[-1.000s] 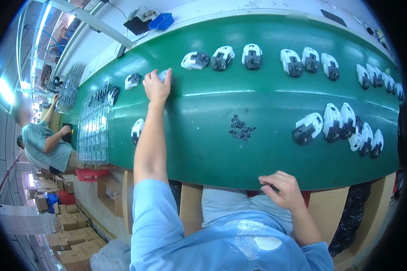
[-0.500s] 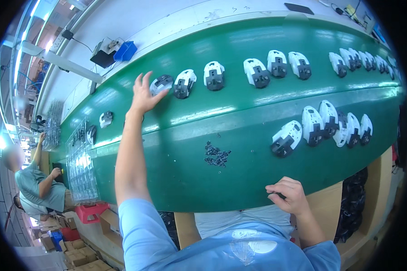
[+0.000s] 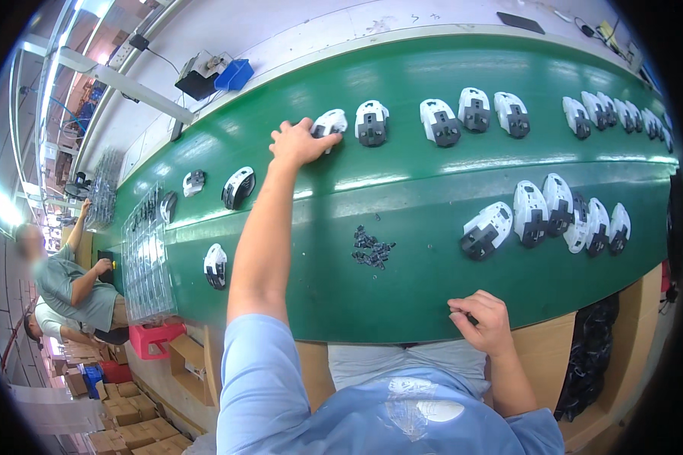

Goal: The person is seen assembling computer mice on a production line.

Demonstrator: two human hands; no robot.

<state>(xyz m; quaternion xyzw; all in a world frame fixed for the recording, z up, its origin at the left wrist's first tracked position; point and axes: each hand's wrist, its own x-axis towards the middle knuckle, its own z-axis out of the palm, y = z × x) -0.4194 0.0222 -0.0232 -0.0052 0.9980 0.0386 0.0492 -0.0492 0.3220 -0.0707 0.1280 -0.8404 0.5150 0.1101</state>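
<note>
My left hand [image 3: 300,142] reaches to the far row, thumb and forefinger closed about a white-and-black computer mouse shell [image 3: 331,121]. Just to the right of it lies another mouse shell [image 3: 372,123]. Close to the table's front edge, my right hand [image 3: 484,322] is curled, and a small black part [image 3: 472,319] shows between its fingers; its kind is too small to make out. A loose pile of small black parts [image 3: 372,247] lies on the green table between my arms. Left of my forearm are two more mouse shells [image 3: 238,187] [image 3: 215,265].
Several shells [image 3: 484,230] sit at the right, with more [image 3: 473,110] along the far row. Clear plastic trays [image 3: 146,265] stand at the table's left end. A blue bin [image 3: 234,75] is behind the table. A co-worker [image 3: 76,280] is at far left.
My left hand has moved right along the far row, from one mouse shell's place to its present grip. The view has shifted slightly, and shells formerly behind my left arm now show. My right hand stays curled.
</note>
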